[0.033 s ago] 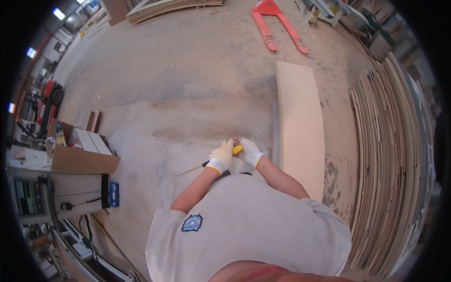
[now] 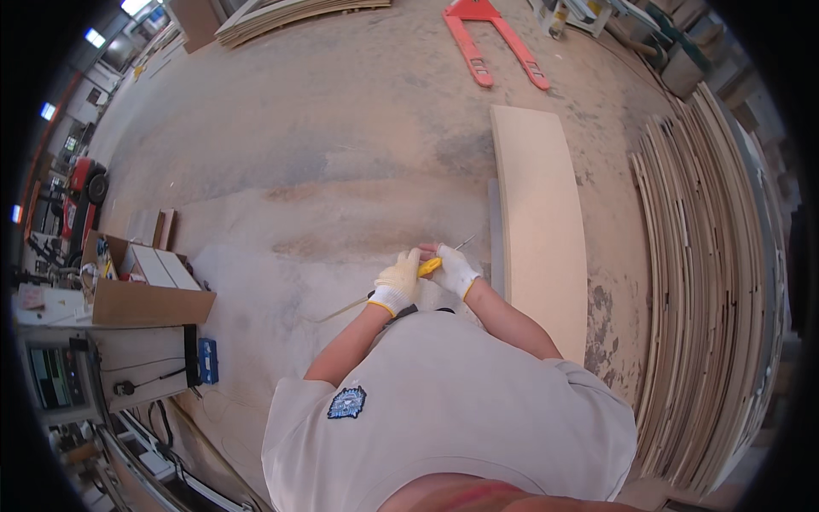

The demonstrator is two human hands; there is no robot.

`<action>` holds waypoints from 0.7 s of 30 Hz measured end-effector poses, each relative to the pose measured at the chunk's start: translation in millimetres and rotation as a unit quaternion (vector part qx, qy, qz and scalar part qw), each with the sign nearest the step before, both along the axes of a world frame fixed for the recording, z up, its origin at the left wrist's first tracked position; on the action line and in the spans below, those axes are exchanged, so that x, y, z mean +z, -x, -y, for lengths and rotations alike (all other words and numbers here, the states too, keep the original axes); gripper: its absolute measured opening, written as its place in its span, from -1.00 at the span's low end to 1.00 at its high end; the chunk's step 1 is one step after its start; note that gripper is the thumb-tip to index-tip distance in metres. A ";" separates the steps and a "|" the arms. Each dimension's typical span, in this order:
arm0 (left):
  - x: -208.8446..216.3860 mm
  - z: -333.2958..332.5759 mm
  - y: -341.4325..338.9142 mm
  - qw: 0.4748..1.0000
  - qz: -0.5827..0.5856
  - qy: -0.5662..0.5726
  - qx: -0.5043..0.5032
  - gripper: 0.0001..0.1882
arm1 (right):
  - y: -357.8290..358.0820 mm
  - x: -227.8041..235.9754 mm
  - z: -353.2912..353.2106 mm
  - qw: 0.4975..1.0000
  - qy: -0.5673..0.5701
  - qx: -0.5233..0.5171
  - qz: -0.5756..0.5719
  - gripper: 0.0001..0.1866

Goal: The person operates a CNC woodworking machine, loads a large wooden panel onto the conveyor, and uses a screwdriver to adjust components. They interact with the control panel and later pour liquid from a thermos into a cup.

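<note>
The person's shirt (image 2: pixel 469 392) is nearest. Ahead of it, the gloved left hand (image 2: pixel 397 279) and right hand (image 2: pixel 453 270) meet, fingers curled, with the yellow tool (image 2: pixel 429 267) between them, touching both; I cannot tell which hand clamps it. A thin rod (image 2: pixel 466 242) juts past the right hand, and a pale strip (image 2: pixel 339 309) trails beside the left wrist. Right of the hands lies a long board (image 2: pixel 542 213); farther right, stacked sheets (image 2: pixel 699 282). A carton (image 2: pixel 153 303) stands left. Farthest ahead is a red pallet jack (image 2: pixel 467 43).
</note>
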State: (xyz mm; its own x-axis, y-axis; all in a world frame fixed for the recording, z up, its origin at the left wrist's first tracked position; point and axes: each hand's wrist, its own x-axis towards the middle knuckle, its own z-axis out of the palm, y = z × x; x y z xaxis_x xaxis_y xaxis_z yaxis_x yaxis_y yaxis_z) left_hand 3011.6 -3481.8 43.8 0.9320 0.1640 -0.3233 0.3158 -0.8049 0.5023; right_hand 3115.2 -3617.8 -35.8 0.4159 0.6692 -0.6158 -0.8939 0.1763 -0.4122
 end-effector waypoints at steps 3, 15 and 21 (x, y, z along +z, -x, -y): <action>2.4 -17.8 -51.2 0.998 -0.042 -0.014 -0.054 -0.49 | -67.6 16.8 14.0 0.997 0.019 -0.070 -0.010 -0.51; -110.1 -151.0 -442.5 0.864 -0.263 0.428 -0.029 -0.85 | -398.6 52.6 -122.1 0.711 0.360 0.168 0.580 -0.31; -155.3 -179.7 -646.0 0.886 -0.187 0.394 0.161 -0.81 | -530.9 -53.0 -58.0 0.907 0.232 -0.061 0.347 -0.44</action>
State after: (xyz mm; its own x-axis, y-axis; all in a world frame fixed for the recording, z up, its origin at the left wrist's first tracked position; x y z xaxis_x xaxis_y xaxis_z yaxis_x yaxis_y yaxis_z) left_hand 3657.6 -3302.1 -111.5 0.6822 -0.0118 -0.7311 0.7274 -0.0905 0.6802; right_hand 3646.1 -3559.8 -88.8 0.8642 0.3283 -0.3813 -0.3771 -0.0791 -0.9228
